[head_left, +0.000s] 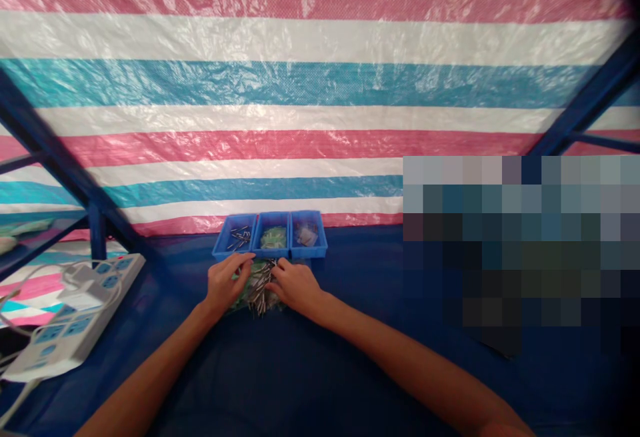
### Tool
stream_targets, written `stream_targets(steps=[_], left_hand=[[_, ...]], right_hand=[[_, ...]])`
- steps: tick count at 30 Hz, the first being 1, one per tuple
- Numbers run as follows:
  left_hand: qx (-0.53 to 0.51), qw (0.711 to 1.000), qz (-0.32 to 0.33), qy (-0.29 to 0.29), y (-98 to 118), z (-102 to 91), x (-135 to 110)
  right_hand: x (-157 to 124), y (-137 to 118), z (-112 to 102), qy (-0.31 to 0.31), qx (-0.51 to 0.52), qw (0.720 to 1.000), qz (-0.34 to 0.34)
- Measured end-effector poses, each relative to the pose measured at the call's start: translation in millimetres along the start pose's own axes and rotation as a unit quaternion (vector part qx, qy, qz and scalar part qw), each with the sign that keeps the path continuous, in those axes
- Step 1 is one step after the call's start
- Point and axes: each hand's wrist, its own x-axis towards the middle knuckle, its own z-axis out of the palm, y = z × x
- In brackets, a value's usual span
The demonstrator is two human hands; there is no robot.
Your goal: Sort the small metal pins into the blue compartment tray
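A heap of small metal pins mixed with green plastic bits lies on the dark blue table just in front of three small blue bins. My left hand rests on the left side of the heap, fingers curled down into it. My right hand rests on the right side, fingers bent and pinching at the pins. The left bin holds metal pins, the middle bin green pieces, the right bin small clear packets. What each hand's fingertips hold is too small to make out.
White power strips with cables lie at the left table edge. Blue metal frame struts rise on the left, and another strut on the right. A striped pink, white and teal tarp forms the back wall. A blurred-out area covers the right.
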Motion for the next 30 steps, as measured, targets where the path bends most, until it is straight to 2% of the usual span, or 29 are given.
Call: stream_targets(steps=[9,18,22,27,30], left_hand=[[0.010,1.000,0.004,-0.005,1,0.8,0],[0.005,1.000,0.008,-0.016,3,-0.1,0],[-0.002,1.000,0.012,-0.020,3,0.1,1],[-0.008,1.000,0.012,-0.024,1,1.4,-1],[-0.012,1.000,0.010,-0.023,0,2.4,-2]], right_hand=[[-1,-1,-2,-0.002,0.004,1.000,-0.003],[1,2,-1,0.042,0.081,0.994,0.063],[5,7,4,0.068,0.129,0.987,0.070],[8,12,7,0.109,0.212,0.970,0.054],[10,13,8,0.157,0.310,0.935,0.067]])
